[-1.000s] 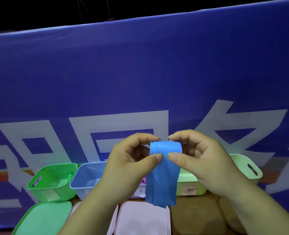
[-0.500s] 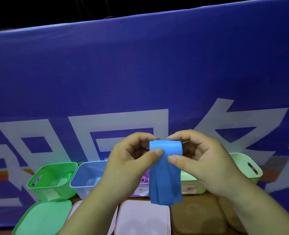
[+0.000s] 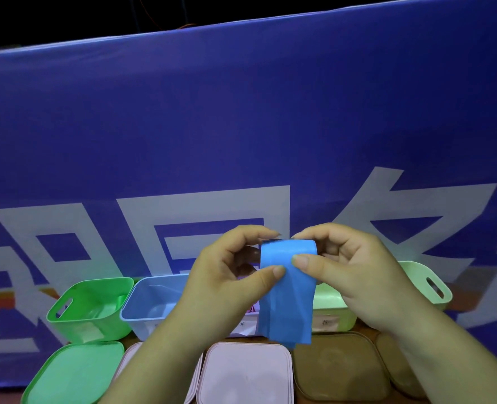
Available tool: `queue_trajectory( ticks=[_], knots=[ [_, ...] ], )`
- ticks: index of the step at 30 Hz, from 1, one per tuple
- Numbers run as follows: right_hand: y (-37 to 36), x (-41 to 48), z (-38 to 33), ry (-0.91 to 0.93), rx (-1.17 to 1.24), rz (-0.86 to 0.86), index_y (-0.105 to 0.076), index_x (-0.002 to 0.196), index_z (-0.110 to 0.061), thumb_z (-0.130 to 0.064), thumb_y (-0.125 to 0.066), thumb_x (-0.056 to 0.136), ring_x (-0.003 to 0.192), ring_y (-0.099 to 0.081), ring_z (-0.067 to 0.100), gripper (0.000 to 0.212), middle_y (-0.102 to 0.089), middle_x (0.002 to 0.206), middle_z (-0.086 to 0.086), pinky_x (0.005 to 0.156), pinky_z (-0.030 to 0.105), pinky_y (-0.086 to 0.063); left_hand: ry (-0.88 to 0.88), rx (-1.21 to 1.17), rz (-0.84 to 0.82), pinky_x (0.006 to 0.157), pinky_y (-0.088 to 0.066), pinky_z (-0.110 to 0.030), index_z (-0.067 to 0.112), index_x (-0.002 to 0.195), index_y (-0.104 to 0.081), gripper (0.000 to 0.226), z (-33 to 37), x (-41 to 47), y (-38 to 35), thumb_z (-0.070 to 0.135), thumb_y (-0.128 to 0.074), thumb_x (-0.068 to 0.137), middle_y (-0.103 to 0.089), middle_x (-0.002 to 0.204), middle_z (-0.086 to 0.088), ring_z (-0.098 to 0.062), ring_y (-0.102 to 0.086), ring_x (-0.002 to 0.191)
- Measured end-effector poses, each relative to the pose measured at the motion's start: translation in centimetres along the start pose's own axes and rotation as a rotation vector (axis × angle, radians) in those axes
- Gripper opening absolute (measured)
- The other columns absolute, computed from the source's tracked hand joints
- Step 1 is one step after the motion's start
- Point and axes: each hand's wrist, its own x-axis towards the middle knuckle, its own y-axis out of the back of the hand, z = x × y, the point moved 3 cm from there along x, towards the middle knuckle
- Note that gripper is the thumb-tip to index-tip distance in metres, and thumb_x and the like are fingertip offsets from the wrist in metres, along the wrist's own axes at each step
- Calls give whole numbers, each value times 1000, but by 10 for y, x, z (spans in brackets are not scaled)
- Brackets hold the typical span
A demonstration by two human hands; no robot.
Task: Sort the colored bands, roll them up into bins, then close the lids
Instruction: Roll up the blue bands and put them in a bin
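Blue band point(image 3: 288, 304) pinched by left hand point(image 3: 226, 275) and right hand point(image 3: 355, 275), fingers point(image 3: 310, 263) curled.

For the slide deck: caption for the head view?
Left hand and right hand pinch half-rolled blue band above open bins.

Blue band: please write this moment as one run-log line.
left hand: pinches blue band | right hand: pinches it | state: top rolled, tail hanging | blue bin: open

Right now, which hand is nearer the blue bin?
Left. The left hand overlaps the right end of the blue bin in view; the right hand is further right, before the pale green bin.
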Motion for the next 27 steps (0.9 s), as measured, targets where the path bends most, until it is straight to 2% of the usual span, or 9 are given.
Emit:
queue_trajectory(
  ticks=[3, 6, 9, 15, 19, 22, 27],
  knots=[
    [1, -1, 0, -21, 32, -2, -71, 104, -19, -19, -72, 82, 89, -72, 15, 22, -75, 94, -1, 68, 24, -58, -6, 31, -15, 84, -60, -46, 31, 111, -68, 36, 0, 0, -1, 21, -76, 77, -70, 112, 4, -27, -66, 104],
    [1, -2, 0, -26, 31, -9, -71, 105, -19, -30, -70, 76, 89, -72, 14, 31, -75, 93, -2, 66, 23, -58, -10, 27, -4, 83, -59, -49, 32, 106, -70, 32, 1, -1, -1, 21, -76, 77, -71, 108, 3, -28, -66, 101],
    [1, -2, 0, -24, 9, -8, -71, 107, -21, -38, -69, 71, 91, -71, 13, 39, -74, 95, -3, 70, 26, -59, -7, 25, 6, 82, -60, -49, 33, 105, -70, 30, 2, -1, -2, 22, -75, 78, -72, 105, 3, -29, -66, 99],
    [2, -4, 0, 10, -29, 13, -70, 105, -29, -42, -72, 66, 95, -69, 10, 41, -72, 99, -9, 80, 26, -59, 6, -1, 17, 81, -61, -44, 32, 104, -70, 29, 2, -2, -3, 21, -75, 78, -72, 104, 1, -29, -67, 98],
    [3, -5, -1, 28, -48, -7, -68, 107, -33, -40, -74, 66, 98, -69, 11, 42, -72, 103, -10, 81, 29, -60, 19, -36, 18, 75, -59, -29, 23, 107, -70, 27, 3, -3, -3, 23, -77, 81, -73, 101, 2, -24, -68, 96],
    [3, -5, -2, 47, -64, -22, -67, 109, -34, -38, -75, 67, 98, -70, 13, 42, -71, 105, -10, 80, 33, -61, 28, -60, 37, 72, -58, -23, 17, 108, -70, 32, 4, -3, -4, 23, -72, 77, -73, 98, 2, -19, -69, 93],
    [3, -7, 1, 57, -71, -20, -68, 108, -32, -16, -80, 77, 95, -71, 16, 37, -73, 101, -8, 81, 35, -61, 48, -63, 65, 70, -57, -20, 19, 107, -71, 32, 4, -3, -5, 29, -70, 76, -74, 96, 5, -13, -70, 92]
  ],
)
